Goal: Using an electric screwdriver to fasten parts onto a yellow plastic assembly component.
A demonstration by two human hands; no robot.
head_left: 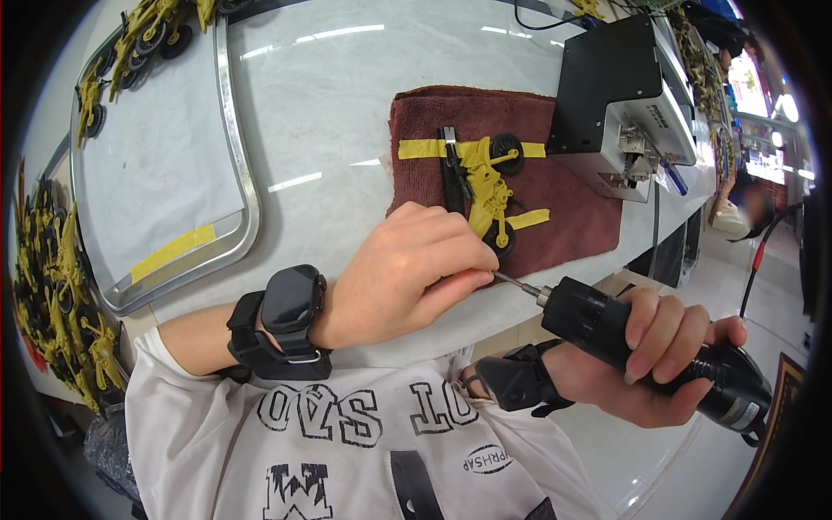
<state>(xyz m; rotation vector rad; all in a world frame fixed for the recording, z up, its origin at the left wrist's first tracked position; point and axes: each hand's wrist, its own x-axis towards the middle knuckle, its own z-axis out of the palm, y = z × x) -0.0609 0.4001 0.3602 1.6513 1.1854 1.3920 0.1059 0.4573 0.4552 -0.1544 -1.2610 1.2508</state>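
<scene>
My right hand (663, 355) is wrapped round a black electric screwdriver (589, 316), whose thin metal bit (517, 282) points up and left. At the bit's tip, the thumb and fingertips of my left hand (416, 269) are pinched together; whatever lies between them is too small to make out. Just beyond that hand, a yellow toy motorcycle (488, 195) with black wheels lies on its side on a folded brown towel (572, 208). Strips of yellow tape (420, 149) cross the towel beside it. A black bar-shaped piece (451, 178) runs along the motorcycle's left side.
A black and silver machine box (620, 95) stands at the towel's right, with a blue-handled tool (673, 178) at its front. On the left lies a metal tray (247, 186) with white lining and several yellow motorcycles (143, 43). More yellow parts (56, 269) are heaped at the far left.
</scene>
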